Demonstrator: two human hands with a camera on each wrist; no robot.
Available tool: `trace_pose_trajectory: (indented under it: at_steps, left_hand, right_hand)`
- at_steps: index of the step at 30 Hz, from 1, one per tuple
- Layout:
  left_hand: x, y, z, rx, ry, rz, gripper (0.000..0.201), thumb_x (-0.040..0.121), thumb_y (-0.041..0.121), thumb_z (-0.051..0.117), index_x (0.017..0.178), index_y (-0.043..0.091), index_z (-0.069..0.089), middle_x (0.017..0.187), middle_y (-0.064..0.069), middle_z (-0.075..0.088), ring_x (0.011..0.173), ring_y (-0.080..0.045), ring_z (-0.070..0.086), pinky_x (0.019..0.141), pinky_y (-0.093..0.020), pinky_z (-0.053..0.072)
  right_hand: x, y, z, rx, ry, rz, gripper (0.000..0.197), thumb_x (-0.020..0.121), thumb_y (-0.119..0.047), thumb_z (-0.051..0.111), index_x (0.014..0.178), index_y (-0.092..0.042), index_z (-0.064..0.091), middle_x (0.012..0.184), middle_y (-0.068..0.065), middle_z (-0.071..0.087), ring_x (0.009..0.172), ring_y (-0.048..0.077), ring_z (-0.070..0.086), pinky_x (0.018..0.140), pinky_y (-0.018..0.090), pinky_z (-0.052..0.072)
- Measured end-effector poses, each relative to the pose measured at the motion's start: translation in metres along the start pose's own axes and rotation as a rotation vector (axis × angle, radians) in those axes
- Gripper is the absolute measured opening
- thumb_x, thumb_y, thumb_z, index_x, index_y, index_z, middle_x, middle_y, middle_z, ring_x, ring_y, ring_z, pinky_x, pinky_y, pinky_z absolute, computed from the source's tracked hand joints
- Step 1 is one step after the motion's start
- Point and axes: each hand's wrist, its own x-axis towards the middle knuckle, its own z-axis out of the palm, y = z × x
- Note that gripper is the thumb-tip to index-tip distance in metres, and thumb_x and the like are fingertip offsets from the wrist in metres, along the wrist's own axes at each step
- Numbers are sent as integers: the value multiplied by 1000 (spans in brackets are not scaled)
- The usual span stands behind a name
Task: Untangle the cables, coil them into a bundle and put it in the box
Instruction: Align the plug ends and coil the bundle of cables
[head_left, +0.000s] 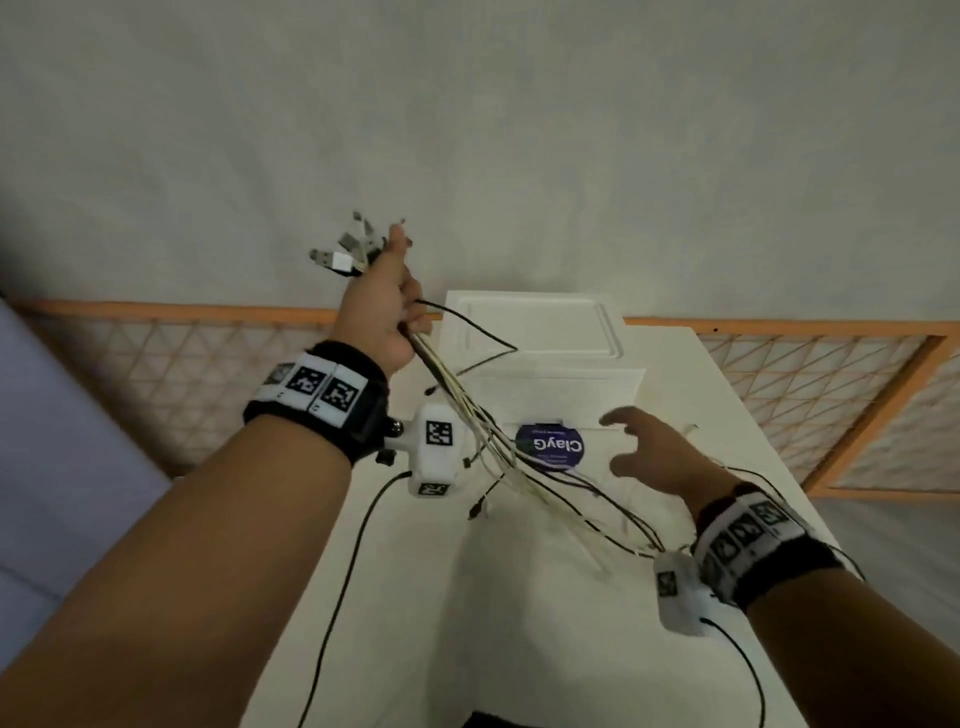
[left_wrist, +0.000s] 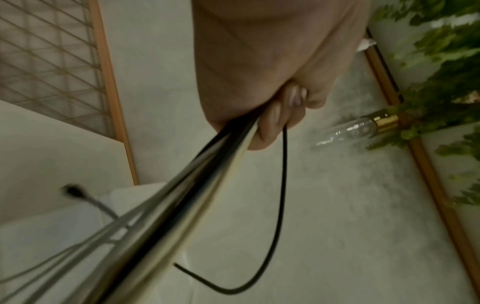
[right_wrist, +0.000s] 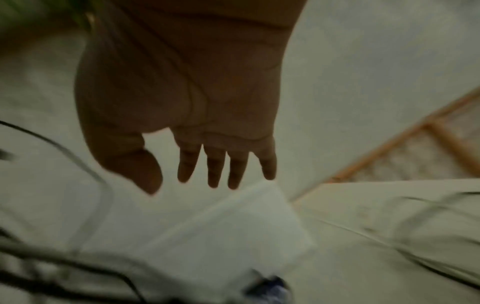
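Cables (head_left: 470, 415) hang from my left hand (head_left: 382, 306), fist tight around them, raised far-left; my right hand (head_left: 654, 457) hovers spread and empty over the box (head_left: 540, 384), cables trailing beneath.

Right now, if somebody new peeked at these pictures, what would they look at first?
Probably the left hand, raised above the white table and gripping a bunch of cables, their plugs sticking out above the fist. The cables slope down toward the right hand, which hovers open and holds nothing. Between the hands sits a white box with a round purple sticker.
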Motion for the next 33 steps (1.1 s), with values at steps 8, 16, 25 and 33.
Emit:
trace_pose_trajectory:
  at_steps: [8,16,25,33]
  left_hand:
    - [-29,-48,20,140,-235,-86,50,85,50,59,55,19,36,50,1,32,43,-13,30,46,-25,31]
    - [-14,-41,-28,170,68,-10,39,88,46,59,60,19,62,62,3,65,64,-11,51,71,-27,42]
    - [-7,-80,-113,61,157,-415,31,58,29,82,72,17,58,60,0,53,60,-16,52,61,-28,46]
    - [-3,-89,-141,172,235,-535,58,52,56,83,81,14,55,86,-4,51,74,-25,46,62,-33,46]
  right_hand:
    - [-4,-147,30,228,-25,-448,57,73,-19,74,120,-21,42,107,-5,62,98,10,59,86,28,48]
    - [-8,-110,78,186,-169,-333,23,93,-31,54,72,-27,45,58,-13,53,53,4,49,52,26,46]
    - [3,-90,55,-279,-144,-330,25,94,-43,47,81,-22,48,72,-8,48,74,15,51,68,30,40]
    - [9,-115,39,-495,-210,-405,18,95,-41,46,84,-26,45,69,-13,43,77,14,48,70,30,40]
